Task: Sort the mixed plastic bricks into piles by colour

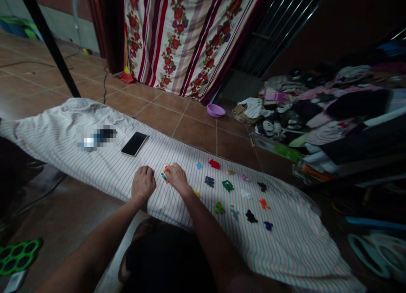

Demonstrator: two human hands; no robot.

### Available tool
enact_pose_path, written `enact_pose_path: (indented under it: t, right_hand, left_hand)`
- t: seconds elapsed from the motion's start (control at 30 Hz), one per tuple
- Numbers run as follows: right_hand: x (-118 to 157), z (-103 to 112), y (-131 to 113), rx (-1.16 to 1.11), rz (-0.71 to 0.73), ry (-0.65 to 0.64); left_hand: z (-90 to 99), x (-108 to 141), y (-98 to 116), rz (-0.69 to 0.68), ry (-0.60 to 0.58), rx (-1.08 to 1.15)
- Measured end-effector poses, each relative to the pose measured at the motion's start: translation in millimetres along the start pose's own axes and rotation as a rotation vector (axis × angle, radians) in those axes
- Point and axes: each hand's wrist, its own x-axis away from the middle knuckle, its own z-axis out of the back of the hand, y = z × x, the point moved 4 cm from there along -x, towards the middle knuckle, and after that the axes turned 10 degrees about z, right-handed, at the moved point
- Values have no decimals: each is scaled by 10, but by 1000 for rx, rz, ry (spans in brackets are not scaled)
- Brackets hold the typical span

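Note:
My left hand rests on the striped cloth with its fingers curled; whether anything is under them is hidden. Just to its right, my right hand has its fingers pinched at a small cluster of multicoloured pieces, and what lies between the fingertips is too small to make out. Right of that hand, little piles sorted by colour lie on the cloth, among them a red pile, a dark green pile, a black pile and an orange pile. Part of a yellow pile shows beside my right forearm.
A phone lies on the striped cloth beyond my left hand, with a pixelated patch farther left. On the tiled floor beyond stands a purple basin. Clothes are heaped at the right.

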Motion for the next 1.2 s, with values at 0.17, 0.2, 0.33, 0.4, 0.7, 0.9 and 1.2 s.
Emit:
enact_pose_path:
  t: [0.17, 0.2, 0.33, 0.4, 0.7, 0.9, 1.2]
  right_hand:
    - [-18, 8, -11, 54, -65, -48]
    - [-20, 8, -10, 57, -67, -50]
    - [-31, -12, -1, 23, -51, -22]
    - [-35, -40, 7, -3, -41, 3]
    - [-35, -108, 41, -73, -49, 127]
    - [9, -66, 117, -146, -34, 237]
    - [122, -35, 282, -278, -98, 310]
  left_hand:
    - [8, -6, 8, 10, -16, 12]
    - [11, -7, 9, 13, -17, 12]
    - [22, -7, 13, 19, -22, 16]
    - [27, -4, 14, 19, -19, 16]
    - [30, -2, 12, 13, -25, 12]
    - [46, 1, 21, 17, -13, -1]
    - [51, 4, 21, 0, -4, 10]
